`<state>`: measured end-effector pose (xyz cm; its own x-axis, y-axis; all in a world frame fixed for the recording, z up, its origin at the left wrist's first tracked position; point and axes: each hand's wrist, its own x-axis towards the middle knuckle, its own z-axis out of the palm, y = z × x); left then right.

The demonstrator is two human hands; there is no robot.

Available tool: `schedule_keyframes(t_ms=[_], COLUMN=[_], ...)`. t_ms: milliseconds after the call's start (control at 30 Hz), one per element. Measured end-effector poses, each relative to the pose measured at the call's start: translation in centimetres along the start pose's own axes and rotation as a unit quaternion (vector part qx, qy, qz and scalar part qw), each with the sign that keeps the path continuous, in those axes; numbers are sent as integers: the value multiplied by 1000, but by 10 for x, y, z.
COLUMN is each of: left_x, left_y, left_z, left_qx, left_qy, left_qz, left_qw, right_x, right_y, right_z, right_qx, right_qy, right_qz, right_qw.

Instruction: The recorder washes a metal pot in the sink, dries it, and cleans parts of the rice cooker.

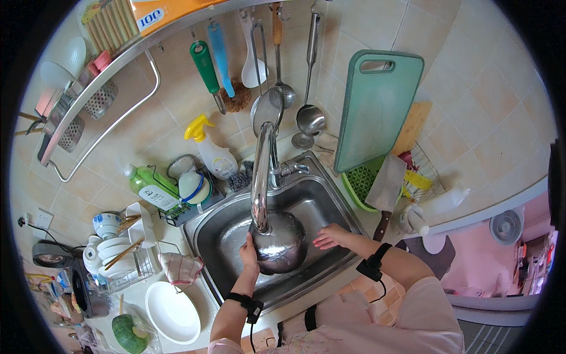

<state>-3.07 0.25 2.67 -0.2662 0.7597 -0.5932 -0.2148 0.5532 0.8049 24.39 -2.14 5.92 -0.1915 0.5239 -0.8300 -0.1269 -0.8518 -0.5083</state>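
Note:
A round, shiny stainless steel vessel [283,248], seemingly a bowl or pan, is in the sink [223,239] below the chrome faucet [261,186]. My left hand [249,255] grips its left edge, the thumb along the side and the other fingers partly hidden. My right hand [330,236] is over the right part of the basin, apart from the vessel, its fingers loosely spread and holding nothing. The faucet spout covers part of the vessel's upper left. Whether water is running cannot be made out.
Right of the sink, a cleaver [385,188] rests across a green basket [353,186] beneath a green cutting board [380,106]. A spray bottle [216,155] and a green detergent bottle [154,188] stand behind left. A white oval plate [172,312] and stacked bowls [117,252] lie left.

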Motion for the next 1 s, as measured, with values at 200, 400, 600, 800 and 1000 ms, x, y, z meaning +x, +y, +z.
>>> schedule_keyframes(t_ms=[200, 400, 600, 800, 1000], left_x=[-21, -18, -21, -68, -85], left_y=[14, -5, -36, -23, -30], left_z=[-2, 18, 53, 69, 54], left_qx=[-59, -4, 299, 533, 575], left_qy=[39, 35, -42, -106, -185], left_qz=[-23, -14, 177, 282, 409], left_qw=[997, 999, 937, 790, 684], right_x=[12, 15, 14, 1, 15], right_y=[9, 16, 3, -21, -11], right_z=[-12, -21, -15, 43, 59], right_qx=[2, -9, -116, -116, -123], right_qy=[-3, 23, 52, 19, 58], right_qz=[-20, -48, -83, 69, 76], right_qw=[1000, 999, 988, 991, 988])
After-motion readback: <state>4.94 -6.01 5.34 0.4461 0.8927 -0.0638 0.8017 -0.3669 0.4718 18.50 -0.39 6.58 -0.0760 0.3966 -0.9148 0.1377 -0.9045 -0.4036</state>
